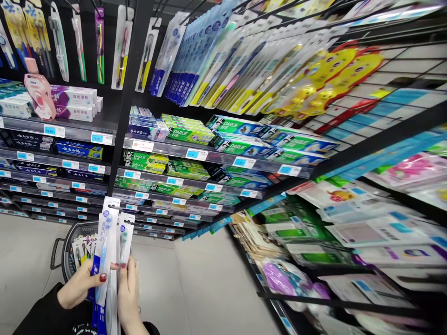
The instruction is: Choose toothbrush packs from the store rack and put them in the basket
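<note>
My left hand (80, 284) is closed around a packaged toothbrush (105, 246) in a blue and white blister card, thumb across its front. My right hand (128, 291) grips another packaged toothbrush (125, 235) with a round blue mark near its top. Both packs stand side by side, upright and facing me, and more packs may lie behind them. Below and behind my left hand, a dark grey shopping basket (66, 260) sits on the floor, with several packaged toothbrushes (82, 249) in it. My hands partly cover the basket.
Ahead, shelves hold boxes of toothpaste (190, 130) above price-tagged edges. Rows of hanging toothbrushes (195, 60) fill the rack above. A pink mouthwash bottle (40, 93) stands at left. To the right is another rack with packaged goods (370, 228); pale floor tiles (202, 279) lie between.
</note>
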Demonstrator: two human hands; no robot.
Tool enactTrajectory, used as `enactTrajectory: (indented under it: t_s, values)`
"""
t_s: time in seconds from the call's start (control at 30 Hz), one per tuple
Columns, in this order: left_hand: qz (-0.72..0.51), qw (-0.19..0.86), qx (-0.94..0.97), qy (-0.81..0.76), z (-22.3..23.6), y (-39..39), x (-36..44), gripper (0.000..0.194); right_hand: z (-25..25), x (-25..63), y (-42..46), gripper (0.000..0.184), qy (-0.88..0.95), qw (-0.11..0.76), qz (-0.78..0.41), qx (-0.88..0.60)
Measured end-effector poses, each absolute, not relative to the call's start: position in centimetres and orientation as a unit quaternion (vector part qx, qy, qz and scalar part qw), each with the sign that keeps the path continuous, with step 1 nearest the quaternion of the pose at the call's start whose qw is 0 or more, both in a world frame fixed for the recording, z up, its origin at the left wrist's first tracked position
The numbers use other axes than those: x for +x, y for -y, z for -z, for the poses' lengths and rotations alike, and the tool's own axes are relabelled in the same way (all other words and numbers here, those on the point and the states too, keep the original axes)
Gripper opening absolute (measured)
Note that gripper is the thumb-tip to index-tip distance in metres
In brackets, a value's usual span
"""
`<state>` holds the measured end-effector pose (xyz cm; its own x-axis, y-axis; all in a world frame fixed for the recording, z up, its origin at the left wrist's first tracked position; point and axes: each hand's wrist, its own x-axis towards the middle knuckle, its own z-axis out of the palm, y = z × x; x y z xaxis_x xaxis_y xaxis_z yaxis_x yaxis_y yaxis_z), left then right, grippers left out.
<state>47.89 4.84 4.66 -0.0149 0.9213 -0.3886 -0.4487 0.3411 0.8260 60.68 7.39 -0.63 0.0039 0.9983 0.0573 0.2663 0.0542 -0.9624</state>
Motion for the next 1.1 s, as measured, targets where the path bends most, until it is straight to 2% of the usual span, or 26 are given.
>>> enactTrajectory:
  t_s: [0.13,0.2,0.37,0.5,0.6,0.7,0.83,0.93,1.1]
  values:
    - [-0.515,0.672,0.22,-0.485,-5.1,-4.8,47.8,0.041,-0.3,61.7,-7.8,0.034,0.658,0.351,-0.36,-0.56]
    - [-0.514,0.672,0.227,-0.483,-5.2,-4.9,47.9,0.041,-1.5,62.3,-8.4,0.028,0.686,0.334,-0.337,-0.551]
    - [-0.511,0.677,0.253,-0.466,-4.8,-5.1,48.2,0.041,-4.7,63.0,-10.0,0.026,0.699,0.425,-0.315,-0.481]
    - [-0.504,0.659,0.312,-0.463,-3.6,-5.2,48.1,0.041,-6.3,61.7,-10.5,0.015,0.724,0.371,-0.395,-0.427]
    - [-0.493,0.644,0.356,-0.465,-2.8,-5.3,48.0,0.043,-6.5,60.5,-10.6,0.017,0.689,0.357,-0.448,-0.443]
    - [-0.492,0.623,0.391,-0.466,-2.5,-5.2,47.7,0.052,-6.2,60.1,-10.3,0.021,0.659,0.39,-0.487,-0.421]
    - [-0.513,0.642,0.355,-0.446,-2.8,-5.0,47.7,0.057,-5.7,60.6,-9.7,0.019,0.587,0.476,-0.534,-0.378]
    - [-0.51,0.64,0.337,-0.465,-3.1,-5.0,47.8,0.05,-6.0,61.4,-9.9,0.027,0.48,0.523,-0.587,-0.389]
    - [-0.482,0.617,0.376,-0.495,-3.1,-5.5,47.6,0.032,-6.5,62.8,-12.0,0.027,0.325,0.518,-0.717,-0.335]
